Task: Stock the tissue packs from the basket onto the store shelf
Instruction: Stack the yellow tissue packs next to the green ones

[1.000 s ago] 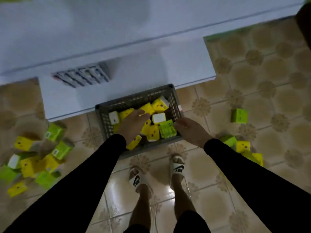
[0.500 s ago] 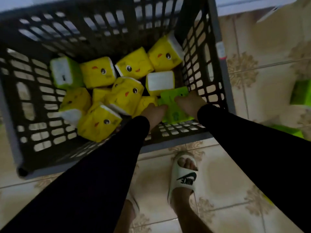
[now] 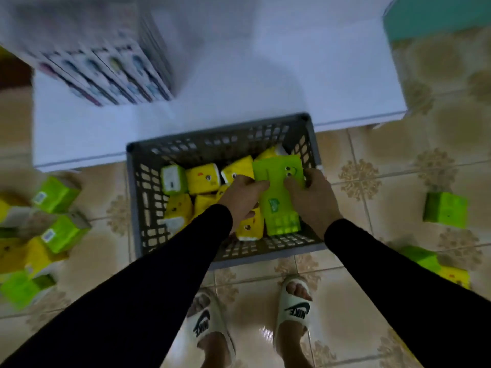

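Your left hand and right hand are both over the dark grey slotted plastic basket, each with its grip closed on the same long bright green tissue pack. Your left fingers curl onto its left edge and your right fingers and thumb clamp its right edge, so the pack sits between your two grips, lifted above the other packs and tilted with its printed-eyes end away from you.

Just left of and beneath your left grip lie the yellow square tissue packs on the basket floor, with one green-and-white pack at their far-left end. One yellow pack shows just below your left wrist.

Beyond both grips, the basket's far rim sits against the low white store shelf. On it, far left of your hands, stands a blurred row of white boxes.

On the tiled floor, well to the left of your left grip, lie loose green and yellow packs. To the right of your right grip sits a single green pack, with more packs nearer your right sleeve. Your white slide sandals are below your arms.
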